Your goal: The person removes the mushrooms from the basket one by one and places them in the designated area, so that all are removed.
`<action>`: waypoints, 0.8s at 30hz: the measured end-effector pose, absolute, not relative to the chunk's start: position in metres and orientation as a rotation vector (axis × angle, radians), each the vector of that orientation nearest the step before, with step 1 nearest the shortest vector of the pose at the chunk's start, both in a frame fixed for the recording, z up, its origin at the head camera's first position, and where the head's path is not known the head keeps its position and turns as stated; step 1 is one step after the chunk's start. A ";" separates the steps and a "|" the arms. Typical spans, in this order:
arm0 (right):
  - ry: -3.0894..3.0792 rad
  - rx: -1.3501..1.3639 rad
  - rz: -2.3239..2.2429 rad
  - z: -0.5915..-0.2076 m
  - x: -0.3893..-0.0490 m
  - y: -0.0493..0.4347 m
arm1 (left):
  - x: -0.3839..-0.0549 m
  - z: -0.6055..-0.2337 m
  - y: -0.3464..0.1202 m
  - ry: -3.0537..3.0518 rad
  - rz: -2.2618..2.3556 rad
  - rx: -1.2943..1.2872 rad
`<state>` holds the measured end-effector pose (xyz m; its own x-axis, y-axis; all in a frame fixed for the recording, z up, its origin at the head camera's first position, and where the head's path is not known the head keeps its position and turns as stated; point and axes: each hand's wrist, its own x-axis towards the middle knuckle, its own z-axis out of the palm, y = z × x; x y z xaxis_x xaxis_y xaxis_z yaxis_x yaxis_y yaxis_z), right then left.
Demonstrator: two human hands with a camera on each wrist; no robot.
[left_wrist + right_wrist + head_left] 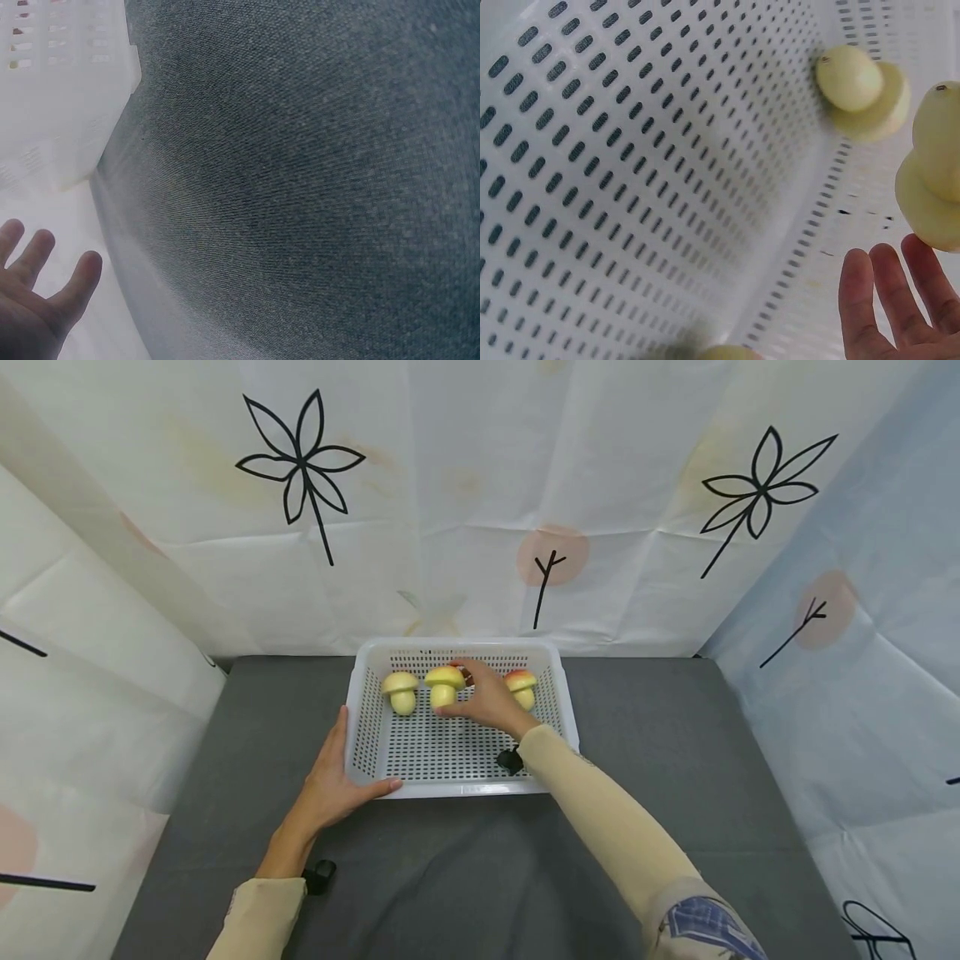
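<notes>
A white plastic basket (450, 791) with slotted walls and floor holds three yellow toy mushrooms. My right hand (491, 697) reaches inside and pinches the middle mushroom (444, 681), fingers at its cap and thumb by its stem base; the right wrist view shows its fingertips (916, 241) at the cap's edge. Left of it lies another mushroom (401, 692); a red-tinged one (521, 685) lies to the right, partly behind that hand. At the basket's front left corner is my left hand (333, 789), fingers extended along the side and thumb over the front rim.
The basket stands on a grey cloth-covered table (465, 877), close to the back wall (450, 527) of white fabric printed with plants. Similar fabric hangs at both sides. A black wrist device (511, 761) at my right wrist overlaps the basket floor in the head view.
</notes>
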<state>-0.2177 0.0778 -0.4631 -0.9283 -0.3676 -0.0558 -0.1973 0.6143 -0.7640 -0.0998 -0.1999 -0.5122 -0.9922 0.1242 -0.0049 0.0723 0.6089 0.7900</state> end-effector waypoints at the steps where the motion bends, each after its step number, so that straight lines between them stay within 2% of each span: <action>1: 2.632 -0.478 -1.211 -0.461 -0.216 0.079 | -0.100 -0.512 -0.200 2.764 1.353 0.168; 24: 2.678 -0.712 -1.302 -0.417 -0.186 0.133 | -0.100 -0.511 -0.200 2.776 1.334 0.167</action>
